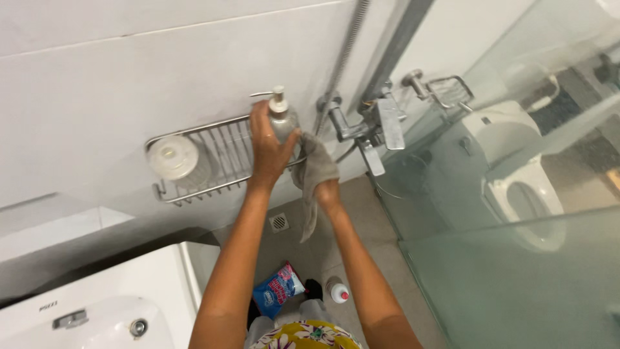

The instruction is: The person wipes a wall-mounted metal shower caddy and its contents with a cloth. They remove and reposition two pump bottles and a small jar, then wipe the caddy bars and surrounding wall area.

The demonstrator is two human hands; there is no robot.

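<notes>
My left hand (268, 148) grips a clear pump bottle (282, 116) that stands at the right end of a wire wall basket (219, 158). My right hand (328, 192) holds a grey cloth (313, 174), pressed against the side of the bottle. The cloth hangs down below my hand. A round white-lidded jar (173, 158) sits at the left end of the basket.
A chrome shower mixer (371, 126) and hose (345, 55) are fixed to the wall right of the basket. A glass screen (516, 258) stands at right, with a toilet (516, 174) behind it. On the floor lie a blue packet (278, 289), a small bottle (337, 291) and a drain (279, 222). A white sink (97, 310) is lower left.
</notes>
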